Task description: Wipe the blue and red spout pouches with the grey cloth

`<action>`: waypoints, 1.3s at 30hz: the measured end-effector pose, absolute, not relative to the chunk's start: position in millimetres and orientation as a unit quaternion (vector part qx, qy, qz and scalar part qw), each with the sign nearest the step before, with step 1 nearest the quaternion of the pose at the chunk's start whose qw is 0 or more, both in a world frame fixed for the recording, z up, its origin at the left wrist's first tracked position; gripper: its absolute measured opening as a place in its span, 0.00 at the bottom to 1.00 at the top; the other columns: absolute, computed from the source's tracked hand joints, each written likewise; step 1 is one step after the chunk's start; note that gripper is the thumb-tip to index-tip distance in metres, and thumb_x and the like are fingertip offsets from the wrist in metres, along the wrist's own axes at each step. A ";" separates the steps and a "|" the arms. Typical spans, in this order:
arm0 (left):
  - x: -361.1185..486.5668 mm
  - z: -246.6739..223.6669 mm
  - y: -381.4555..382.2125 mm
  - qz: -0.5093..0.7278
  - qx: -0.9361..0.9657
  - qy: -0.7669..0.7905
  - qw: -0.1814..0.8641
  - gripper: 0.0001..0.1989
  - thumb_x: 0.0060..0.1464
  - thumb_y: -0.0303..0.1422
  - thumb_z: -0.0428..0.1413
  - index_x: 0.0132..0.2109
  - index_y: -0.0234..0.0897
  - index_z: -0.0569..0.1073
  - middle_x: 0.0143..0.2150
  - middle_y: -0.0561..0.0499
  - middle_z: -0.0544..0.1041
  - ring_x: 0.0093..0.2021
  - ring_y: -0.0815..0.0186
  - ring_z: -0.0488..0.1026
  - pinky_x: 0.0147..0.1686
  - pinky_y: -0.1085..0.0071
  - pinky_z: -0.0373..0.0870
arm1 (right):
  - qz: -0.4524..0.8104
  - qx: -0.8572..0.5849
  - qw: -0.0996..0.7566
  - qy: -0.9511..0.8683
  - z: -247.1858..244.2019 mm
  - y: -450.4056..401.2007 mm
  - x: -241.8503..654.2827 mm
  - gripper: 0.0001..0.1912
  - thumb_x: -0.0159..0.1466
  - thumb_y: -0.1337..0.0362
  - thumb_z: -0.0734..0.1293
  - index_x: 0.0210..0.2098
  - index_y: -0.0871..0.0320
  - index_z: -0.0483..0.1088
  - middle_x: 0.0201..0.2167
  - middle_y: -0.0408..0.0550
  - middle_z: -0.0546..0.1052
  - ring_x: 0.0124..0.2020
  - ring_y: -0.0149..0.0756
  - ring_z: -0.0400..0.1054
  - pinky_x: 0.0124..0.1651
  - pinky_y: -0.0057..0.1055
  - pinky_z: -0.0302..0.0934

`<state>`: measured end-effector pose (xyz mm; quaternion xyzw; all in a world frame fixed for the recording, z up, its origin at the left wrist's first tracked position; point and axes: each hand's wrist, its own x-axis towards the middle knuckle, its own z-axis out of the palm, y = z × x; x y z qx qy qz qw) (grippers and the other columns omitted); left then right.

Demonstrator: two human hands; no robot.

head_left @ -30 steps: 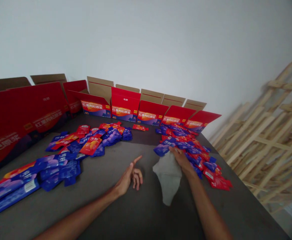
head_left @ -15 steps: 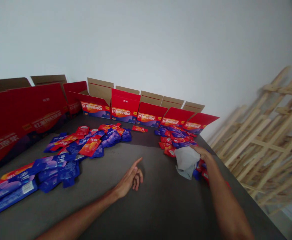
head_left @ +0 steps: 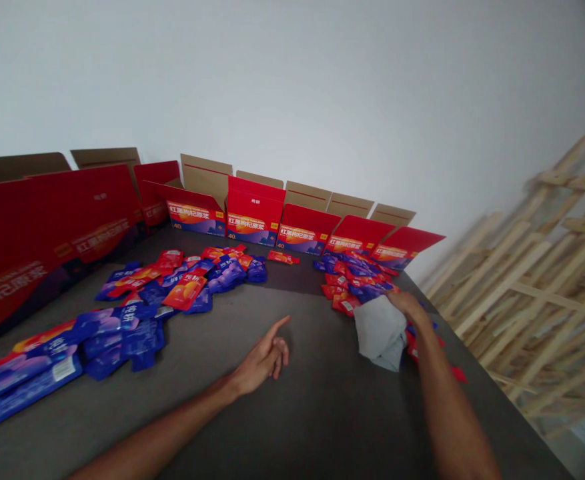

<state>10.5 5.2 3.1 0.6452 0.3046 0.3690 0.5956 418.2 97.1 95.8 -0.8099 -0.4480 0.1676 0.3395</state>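
My right hand (head_left: 406, 305) grips the upper edge of a crumpled light grey cloth (head_left: 381, 331), and its fingertips are mostly hidden. The cloth hangs against the dark table (head_left: 317, 393), beside a heap of red and blue pouches (head_left: 349, 275). Some red and blue packs peek out beneath my right forearm. Over the middle of the table my left hand (head_left: 265, 360) holds nothing; its index finger points forward and the others curl loosely. To its left lies another pile of pouches (head_left: 185, 292).
Open red cartons (head_left: 253, 213) line the far edge, with larger red ones (head_left: 52, 233) along the left. Several long blue packs (head_left: 27, 387) lie front left. A small red pouch (head_left: 283, 257) sits before the cartons. Wooden frames (head_left: 537, 287) lean beyond the right edge.
The grey cloth has shifted slightly towards me and spread flatter under my right hand. My left hand keeps its pointing shape. The whole view has drifted slightly.
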 end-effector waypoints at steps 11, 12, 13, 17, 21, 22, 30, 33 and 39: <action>-62.5 43.8 62.2 0.227 0.735 0.638 -0.037 0.20 0.60 0.32 0.45 0.55 0.29 0.71 0.49 0.36 0.72 0.52 0.48 0.67 0.51 0.56 0.63 | 0.174 -0.691 0.315 -0.626 32.7 43.9 312.9 0.22 0.66 0.51 0.60 0.21 0.55 0.70 0.22 0.49 0.76 0.29 0.42 0.73 0.36 0.32 0.63; -68.8 42.5 64.6 0.183 0.708 0.679 -0.069 0.21 0.60 0.33 0.45 0.55 0.26 0.70 0.50 0.32 0.71 0.53 0.45 0.66 0.50 0.55 0.63 | 0.176 -0.679 0.318 -0.638 27.1 40.4 303.6 0.22 0.66 0.50 0.59 0.24 0.56 0.72 0.25 0.51 0.78 0.31 0.43 0.74 0.38 0.32 0.64; -73.7 40.2 65.8 0.141 0.685 0.709 -0.090 0.23 0.60 0.34 0.46 0.56 0.22 0.69 0.51 0.29 0.70 0.54 0.42 0.65 0.49 0.55 0.63 | 0.178 -0.667 0.320 -0.648 22.5 37.6 295.6 0.22 0.67 0.50 0.59 0.27 0.56 0.74 0.29 0.52 0.80 0.34 0.43 0.75 0.39 0.32 0.64; -78.2 29.6 63.4 0.035 0.664 0.738 -0.119 0.27 0.59 0.34 0.45 0.57 0.14 0.68 0.54 0.23 0.70 0.58 0.38 0.63 0.54 0.52 0.58 | 0.181 -0.641 0.317 -0.676 11.1 30.9 275.4 0.23 0.68 0.50 0.58 0.29 0.56 0.76 0.32 0.52 0.81 0.36 0.43 0.76 0.39 0.32 0.64; -68.0 30.0 56.8 0.006 0.689 0.715 -0.123 0.26 0.61 0.35 0.43 0.54 0.15 0.71 0.54 0.25 0.71 0.57 0.41 0.65 0.59 0.48 0.52 | 0.175 -0.634 0.299 -0.691 4.8 25.9 264.4 0.23 0.69 0.50 0.58 0.28 0.56 0.76 0.28 0.50 0.80 0.32 0.41 0.75 0.38 0.31 0.62; -65.4 32.0 55.1 0.006 0.693 0.712 -0.116 0.26 0.61 0.35 0.43 0.53 0.16 0.72 0.55 0.25 0.71 0.56 0.42 0.65 0.58 0.48 0.53 | 0.173 -0.633 0.295 -0.694 3.7 24.7 262.3 0.23 0.69 0.50 0.58 0.27 0.55 0.75 0.28 0.50 0.80 0.32 0.41 0.75 0.37 0.30 0.61; -53.8 42.3 46.4 0.044 0.744 0.666 -0.025 0.19 0.63 0.35 0.43 0.51 0.28 0.71 0.51 0.34 0.70 0.53 0.49 0.66 0.44 0.60 0.68 | 0.161 -0.628 0.287 -0.705 1.8 20.7 256.8 0.21 0.68 0.52 0.59 0.30 0.56 0.76 0.30 0.50 0.80 0.35 0.41 0.75 0.39 0.31 0.61; -47.6 37.4 44.1 0.070 0.781 0.620 0.005 0.16 0.62 0.34 0.46 0.50 0.29 0.71 0.50 0.36 0.70 0.52 0.52 0.66 0.48 0.60 0.67 | 0.159 -0.622 0.291 -0.710 3.9 19.1 256.2 0.18 0.67 0.53 0.61 0.31 0.55 0.76 0.31 0.49 0.80 0.35 0.41 0.75 0.40 0.30 0.61; -36.5 27.2 36.8 0.085 0.741 0.664 -0.047 0.29 0.63 0.39 0.46 0.65 0.22 0.59 0.55 0.30 0.68 0.53 0.47 0.65 0.51 0.56 0.62 | 0.173 -0.598 0.291 -0.726 9.9 15.4 255.9 0.09 0.64 0.63 0.61 0.33 0.54 0.73 0.30 0.45 0.79 0.32 0.37 0.73 0.40 0.28 0.61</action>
